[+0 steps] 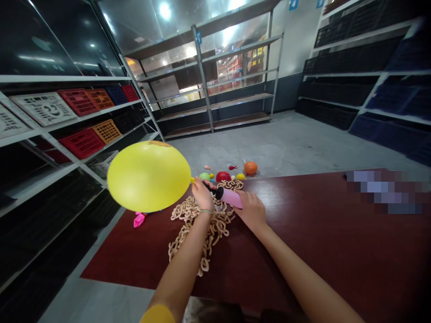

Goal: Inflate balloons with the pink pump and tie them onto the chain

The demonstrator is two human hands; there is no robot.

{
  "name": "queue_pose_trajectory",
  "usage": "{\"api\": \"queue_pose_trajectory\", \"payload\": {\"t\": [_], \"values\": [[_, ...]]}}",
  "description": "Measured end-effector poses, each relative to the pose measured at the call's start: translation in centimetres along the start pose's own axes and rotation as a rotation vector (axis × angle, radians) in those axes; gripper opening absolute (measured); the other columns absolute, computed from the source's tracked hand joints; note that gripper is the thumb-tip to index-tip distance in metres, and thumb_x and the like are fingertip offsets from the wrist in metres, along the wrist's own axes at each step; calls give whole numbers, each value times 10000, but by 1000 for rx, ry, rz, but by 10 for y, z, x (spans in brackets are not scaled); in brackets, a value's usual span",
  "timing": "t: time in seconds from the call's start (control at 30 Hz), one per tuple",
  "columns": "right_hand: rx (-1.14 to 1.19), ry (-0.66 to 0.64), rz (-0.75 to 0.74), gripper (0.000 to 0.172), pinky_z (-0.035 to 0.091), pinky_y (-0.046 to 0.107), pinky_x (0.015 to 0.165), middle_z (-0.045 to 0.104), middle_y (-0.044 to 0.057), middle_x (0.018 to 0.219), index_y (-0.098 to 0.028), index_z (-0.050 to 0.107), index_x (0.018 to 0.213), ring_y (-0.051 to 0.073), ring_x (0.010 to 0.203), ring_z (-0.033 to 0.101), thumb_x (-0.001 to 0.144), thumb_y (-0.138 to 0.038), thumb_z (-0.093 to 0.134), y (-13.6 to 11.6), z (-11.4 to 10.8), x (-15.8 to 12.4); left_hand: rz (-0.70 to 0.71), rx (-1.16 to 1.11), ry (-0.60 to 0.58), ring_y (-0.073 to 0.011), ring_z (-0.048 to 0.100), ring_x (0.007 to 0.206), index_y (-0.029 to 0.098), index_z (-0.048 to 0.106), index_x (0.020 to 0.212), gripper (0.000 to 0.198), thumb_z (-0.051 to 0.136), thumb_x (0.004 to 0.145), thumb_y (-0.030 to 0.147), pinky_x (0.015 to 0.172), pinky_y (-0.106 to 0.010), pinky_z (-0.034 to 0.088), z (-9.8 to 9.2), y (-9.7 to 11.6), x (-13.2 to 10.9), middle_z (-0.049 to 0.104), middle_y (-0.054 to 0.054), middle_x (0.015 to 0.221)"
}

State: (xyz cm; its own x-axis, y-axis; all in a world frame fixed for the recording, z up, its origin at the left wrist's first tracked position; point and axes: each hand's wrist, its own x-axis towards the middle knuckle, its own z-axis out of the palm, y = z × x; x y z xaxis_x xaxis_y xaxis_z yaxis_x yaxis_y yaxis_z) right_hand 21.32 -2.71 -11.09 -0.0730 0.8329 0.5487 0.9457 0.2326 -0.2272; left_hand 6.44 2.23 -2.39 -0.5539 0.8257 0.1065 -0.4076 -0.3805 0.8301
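Note:
A big inflated yellow balloon (150,177) stretches out to the left, its neck at the fingers of my left hand (203,196). That hand is closed around the neck, where the black nozzle end of a pink balloon pump (231,198) meets it. My right hand (253,210) is wrapped around the pump's pink body. Beneath both hands lies a heap of beige chain-like loops (184,209) on the dark red table (303,233). My fingers partly hide where balloon and nozzle join.
A limp pink balloon (139,220) lies near the table's left edge. Beyond the far edge are a red balloon (223,176), an orange balloon (250,168) and several smaller ones on the floor. Shelves with crates (79,102) stand at the left. A pixelated patch covers something at the right.

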Motion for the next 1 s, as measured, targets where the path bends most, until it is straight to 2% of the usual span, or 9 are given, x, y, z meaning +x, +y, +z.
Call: {"api": "queue_pose_trajectory", "payload": {"t": [0.07,0.13,0.4,0.5,0.57,0.63,0.8,0.9,1.0], "values": [[-1,-4,-8,456,337,311,759,605,57,981,-214,529,1199,231,922,479,781,-320,677,-1,-1,-1,-2,7,-23,-89,444,367,208,396,708,312,490,880,451,407,-226,411,0,-9,-8,417,71,511],[-4,-12,-32,458,338,305,740,606,54,968,-216,527,1201,226,912,483,777,-309,673,-2,-2,-2,7,11,-32,-87,442,367,207,396,706,310,485,885,445,406,-223,407,-2,-6,-8,420,71,513],[-16,8,-100,435,337,314,729,626,63,965,-220,534,1214,235,911,505,794,-283,628,-5,0,-1,42,-12,24,-65,419,393,214,390,730,296,509,871,445,417,-194,379,-18,63,31,411,75,547],[-6,4,-96,428,338,315,733,630,66,968,-219,542,1200,235,909,507,789,-290,638,-4,0,0,77,-30,55,-57,402,393,213,386,730,306,516,866,455,412,-187,356,-19,72,36,396,77,553],[-3,-7,-96,434,338,315,726,631,69,974,-212,544,1194,233,906,507,782,-298,651,-4,1,0,98,-46,84,-55,393,388,214,381,733,306,509,872,453,404,-185,340,-17,65,31,393,78,554],[0,-7,-96,453,339,314,719,633,73,981,-201,541,1204,233,909,510,777,-300,658,-4,1,-1,105,-52,90,-56,399,385,215,379,738,310,492,885,464,403,-187,341,-12,50,21,398,78,552],[37,15,-80,497,343,300,697,636,73,991,-184,513,1264,224,907,525,811,-348,636,-1,-1,-4,61,-5,-14,-80,437,377,211,399,721,325,436,917,468,417,-216,392,1,7,-12,415,69,527],[50,1,-106,576,343,286,676,643,62,1004,-224,439,1375,213,908,539,849,-391,605,-2,-3,-5,29,55,-81,-100,483,399,203,433,696,344,440,916,467,439,-236,431,-1,3,-15,448,50,529],[43,-9,-187,592,338,277,668,654,54,1007,-271,385,1438,202,905,550,888,-402,563,-6,-3,-6,0,107,-104,-116,542,450,189,475,680,353,463,910,456,483,-249,469,-14,13,-4,508,21,554]]}}
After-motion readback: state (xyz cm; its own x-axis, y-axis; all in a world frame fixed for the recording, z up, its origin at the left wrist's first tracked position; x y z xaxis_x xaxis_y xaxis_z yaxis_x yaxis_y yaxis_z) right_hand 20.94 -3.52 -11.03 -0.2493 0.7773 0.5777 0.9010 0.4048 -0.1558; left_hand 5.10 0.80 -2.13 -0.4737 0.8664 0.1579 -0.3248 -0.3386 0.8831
